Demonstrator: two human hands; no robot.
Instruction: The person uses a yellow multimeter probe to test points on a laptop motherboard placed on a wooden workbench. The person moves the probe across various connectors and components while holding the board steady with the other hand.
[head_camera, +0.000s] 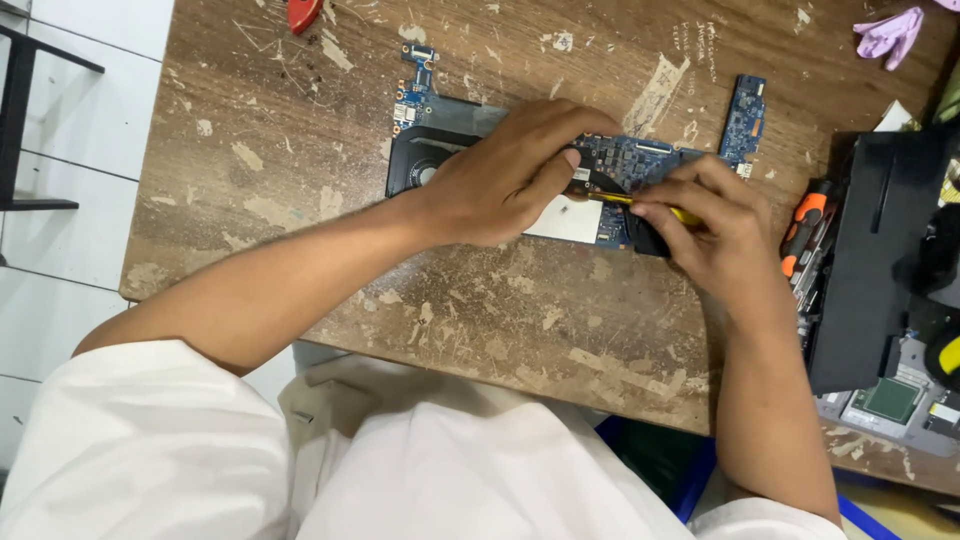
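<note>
laptop motherboard, dark blue, lies flat near the middle of the worn wooden surface, already out of any case, with its black cooling fan still joined at the left end and a small blue daughter board hanging off a strip above that. so the board looks stripped out and bare, while the fan and a pale rectangular patch along its near edge are still in place; whether any screws are already out, i cannot tell from here.

left hand rests down on the board just right of the fan, fingers curled together and the thumb pressed against the working spot, steadying it rather than clamped around anything i can make out. just beside it, the right hand has its fingertips pinched shut on a slim yellow-handled screwdriver, held low and nearly level, its tip pointing left to the board beneath the left thumb. the exact point of contact is hidden by the fingers.

further right, a separate narrow blue board lies apart on the surface. an orange-and-black tool sits by the edge of a black laptop shell, and a purple glove lies in the far right corner.
</note>
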